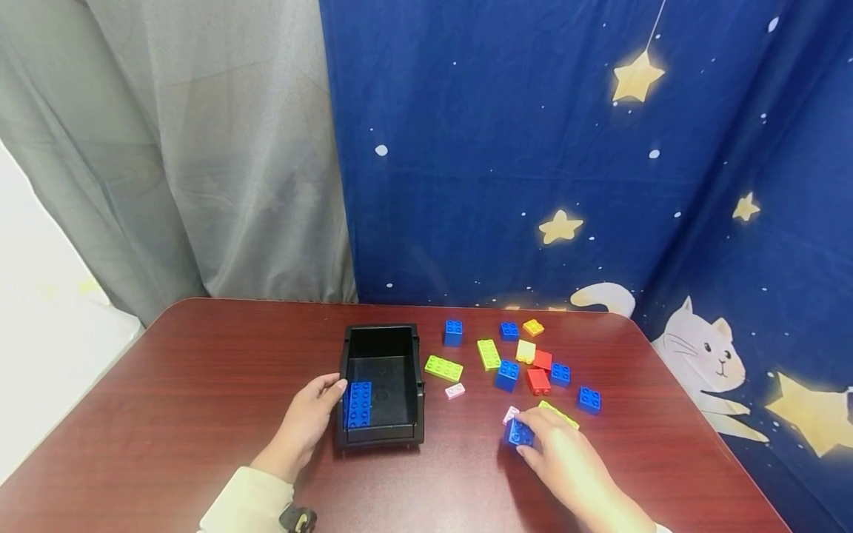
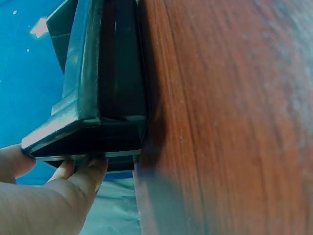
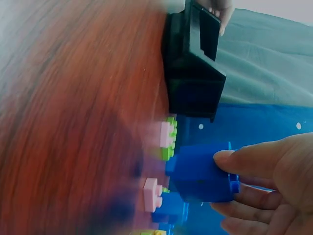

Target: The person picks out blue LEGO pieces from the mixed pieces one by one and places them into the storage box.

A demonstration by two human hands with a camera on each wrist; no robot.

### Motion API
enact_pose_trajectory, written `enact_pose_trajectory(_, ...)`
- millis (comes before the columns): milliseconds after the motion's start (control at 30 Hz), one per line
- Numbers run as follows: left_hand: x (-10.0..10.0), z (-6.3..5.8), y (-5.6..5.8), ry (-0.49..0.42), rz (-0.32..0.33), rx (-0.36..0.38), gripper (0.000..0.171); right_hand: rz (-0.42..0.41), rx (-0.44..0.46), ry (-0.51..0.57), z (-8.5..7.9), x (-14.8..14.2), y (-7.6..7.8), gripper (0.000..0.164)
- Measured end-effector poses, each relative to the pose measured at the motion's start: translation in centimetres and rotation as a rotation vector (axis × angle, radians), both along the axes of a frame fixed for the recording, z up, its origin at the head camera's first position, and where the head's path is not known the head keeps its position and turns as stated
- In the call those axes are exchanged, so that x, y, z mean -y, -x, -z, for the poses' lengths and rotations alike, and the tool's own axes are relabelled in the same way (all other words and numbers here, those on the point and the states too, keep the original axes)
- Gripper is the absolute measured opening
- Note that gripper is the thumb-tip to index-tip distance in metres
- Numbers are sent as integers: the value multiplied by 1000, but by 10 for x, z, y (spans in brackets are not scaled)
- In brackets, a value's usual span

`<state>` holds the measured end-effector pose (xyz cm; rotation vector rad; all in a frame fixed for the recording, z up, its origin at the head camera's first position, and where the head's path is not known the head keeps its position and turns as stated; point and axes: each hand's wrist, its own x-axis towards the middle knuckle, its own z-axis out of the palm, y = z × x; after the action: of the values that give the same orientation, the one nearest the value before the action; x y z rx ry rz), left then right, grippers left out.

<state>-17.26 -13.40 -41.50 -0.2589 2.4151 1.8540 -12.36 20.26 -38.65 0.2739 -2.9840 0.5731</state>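
Observation:
My left hand point(image 1: 308, 414) grips the left side of a black bin point(image 1: 381, 433), thumb at the rim; the left wrist view shows its fingers point(image 2: 90, 178) under the lip. A blue studded brick point(image 1: 360, 404) lies inside the bin, at its left wall. On the right, my right hand point(image 1: 566, 451) pinches a blue toy brick point(image 1: 519, 433) between thumb and fingers. In the right wrist view this blue brick point(image 3: 203, 171) is held up off the table. Close by it are a pink brick point(image 1: 510, 414) and a lime brick point(image 1: 558, 414), the latter partly hidden behind the hand.
Right of the bin several loose bricks are spread: lime point(image 1: 443, 368), pink point(image 1: 455, 391), blue point(image 1: 507, 375), red point(image 1: 538, 382), pale yellow point(image 1: 526, 352) and orange point(image 1: 533, 328). Another blue brick point(image 1: 589, 400) lies farthest right. Curtains point(image 1: 480, 148) hang behind the reddish-brown table point(image 1: 233, 355).

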Motion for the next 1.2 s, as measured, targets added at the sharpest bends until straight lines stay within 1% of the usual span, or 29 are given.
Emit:
enact_pose_trajectory(100,0,0,0,-1,0,0,49,-16,-59,27,-2,5,-2,44)
enact_pose_trajectory(233,0,0,0,-2,1,-4,48,-20,-111,63,-6,12,-4,41)
enact_pose_trajectory(333,0,0,0,-4,1,-7,48,-23,-153,92,-8,17,-5,41)
enact_pose_trajectory(600,0,0,0,4,-4,-11,48,-70,-269,138,-14,30,-8,42)
enact_pose_trajectory(800,0,-1,0,7,-1,-11,49,-123,-391,154,-14,38,-5,44)
enact_pose_trajectory(900,-1,-1,-1,4,-1,-11,49,-150,-419,138,-14,43,-2,44)
enact_pose_trajectory(1000,-1,-1,-1,3,-1,-12,49,-168,-420,133,-16,49,2,44)
enact_pose_trajectory(1200,0,-1,-1,2,-6,-11,48,-229,-446,185,-16,64,10,46)
